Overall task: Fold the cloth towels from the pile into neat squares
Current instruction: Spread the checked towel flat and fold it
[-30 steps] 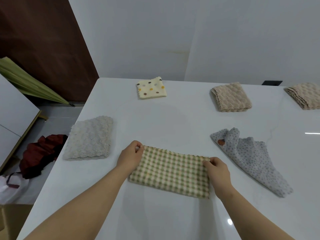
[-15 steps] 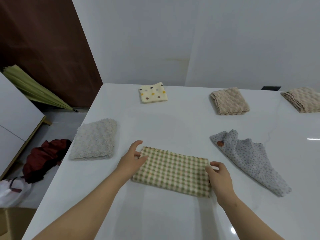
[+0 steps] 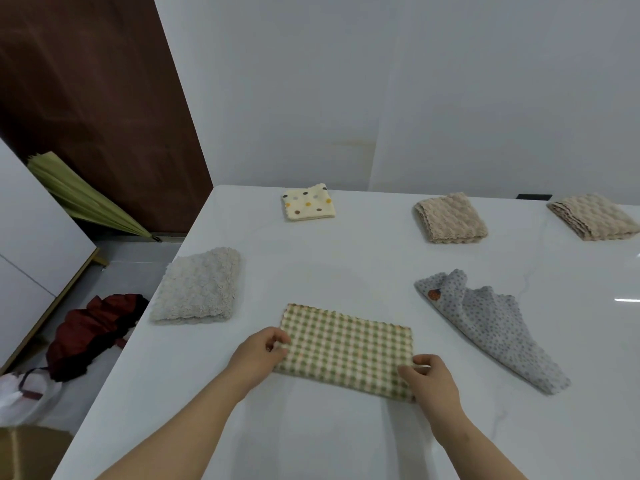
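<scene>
Both hands have slid nearer along the short ends of the checked towel [image 3: 346, 348]. The left hand [image 3: 261, 355] now pinches its left end, and the right hand [image 3: 429, 375] has a curled grip on its near-right corner. The towel lies flat by the worktop's [image 3: 346, 265] near edge, long axis left-right, with the right end angled nearer.

Glossy white table [image 3: 346, 265]; matt woven checked towel [image 3: 346, 348]; fluffy cream towel [image 3: 199, 285].
</scene>
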The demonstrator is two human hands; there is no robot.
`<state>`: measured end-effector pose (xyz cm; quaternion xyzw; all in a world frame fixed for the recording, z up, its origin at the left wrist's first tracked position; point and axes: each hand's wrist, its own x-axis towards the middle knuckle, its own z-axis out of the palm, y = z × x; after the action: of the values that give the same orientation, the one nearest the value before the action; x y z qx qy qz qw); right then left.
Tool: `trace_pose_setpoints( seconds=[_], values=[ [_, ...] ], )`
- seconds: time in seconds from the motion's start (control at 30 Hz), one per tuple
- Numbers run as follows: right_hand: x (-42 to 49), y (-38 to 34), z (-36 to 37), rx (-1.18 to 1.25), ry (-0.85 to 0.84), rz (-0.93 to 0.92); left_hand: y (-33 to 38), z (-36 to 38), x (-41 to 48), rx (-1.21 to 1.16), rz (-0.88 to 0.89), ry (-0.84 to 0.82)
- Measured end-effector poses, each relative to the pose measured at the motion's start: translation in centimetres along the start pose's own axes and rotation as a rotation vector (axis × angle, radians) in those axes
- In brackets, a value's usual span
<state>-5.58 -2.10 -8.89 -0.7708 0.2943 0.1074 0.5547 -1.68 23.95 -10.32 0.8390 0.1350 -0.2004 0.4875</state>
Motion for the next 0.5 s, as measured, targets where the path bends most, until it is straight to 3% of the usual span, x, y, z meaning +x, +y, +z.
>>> trace_pose_setpoints(
  seconds=[0.17, 0.33, 0.5],
  values=[
    [-0.05, -0.02, -0.14, -0.002, 0.01, 0.017, 0.08, 0.41, -0.56, 0.0, 0.044, 0.006],
    [-0.22, 0.06, -0.19, -0.071, 0.009, -0.019, -0.29, 0.93, -0.72, 0.196, 0.104, 0.048],
    [-0.01, 0.12, -0.34, -0.088, 0.028, -0.011, -0.22, 1.06, -0.79, 0.215, 0.095, 0.047]
  ],
)
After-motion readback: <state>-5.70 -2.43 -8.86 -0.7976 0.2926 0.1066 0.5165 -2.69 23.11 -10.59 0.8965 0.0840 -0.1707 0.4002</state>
